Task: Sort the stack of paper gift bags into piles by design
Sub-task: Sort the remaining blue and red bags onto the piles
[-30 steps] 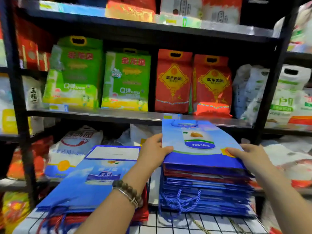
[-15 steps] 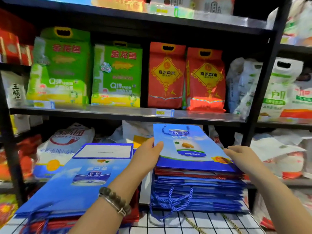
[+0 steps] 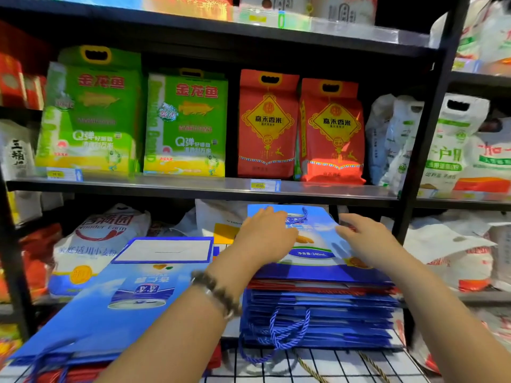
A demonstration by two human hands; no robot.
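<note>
Here, the stack of gift bags sits on the checked bench, a blue bag on top. The left hand rests flat on that bag near its far edge, fingers straight. The right hand touches it with fingers spread and loose. Just left of the stack lies a second pile, blue on top. Behind the stack, a shelf carries rice sacks.
</note>
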